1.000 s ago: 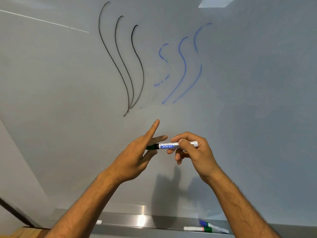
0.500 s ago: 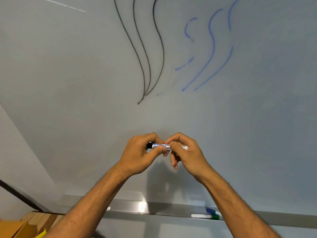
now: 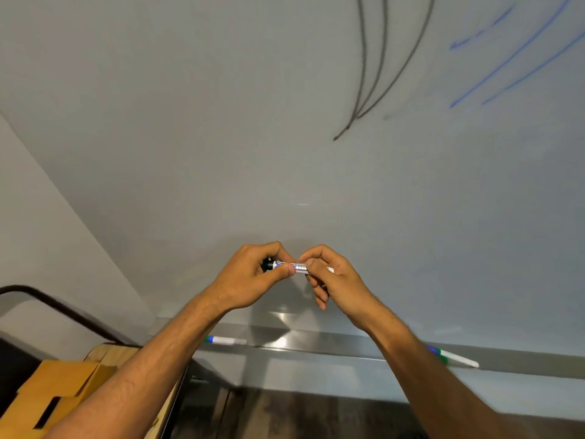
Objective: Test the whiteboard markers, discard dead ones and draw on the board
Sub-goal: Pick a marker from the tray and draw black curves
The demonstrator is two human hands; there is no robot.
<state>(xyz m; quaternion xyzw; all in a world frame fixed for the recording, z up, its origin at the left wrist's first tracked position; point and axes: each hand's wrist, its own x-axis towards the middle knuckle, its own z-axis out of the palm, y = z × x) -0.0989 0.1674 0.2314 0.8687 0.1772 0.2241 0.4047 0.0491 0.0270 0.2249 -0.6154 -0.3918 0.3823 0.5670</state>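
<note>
At the lower left a tan cardboard box (image 3: 60, 394) stands on a wooden surface, a possible place for dead markers, I think. Behind the forearms a metal ledge (image 3: 316, 343) carries a white marker with a green cap (image 3: 223, 340) on the left and another white marker (image 3: 456, 358) on the right. Above the ledge, the left hand (image 3: 250, 280) and the right hand (image 3: 335, 280) hold one white marker with a blue label (image 3: 294, 267) horizontally between them. The left fingers (image 3: 286, 270) pinch the dark cap end; the right fingers pinch the barrel. This looks like capping or uncapping, but I cannot tell which. To do it well, keep the marker straight and move along its axis, without bending. Behind is the grey whiteboard (image 3: 190, 153), with black curved lines (image 3: 373, 74) and blue lines (image 3: 512, 58).
</note>
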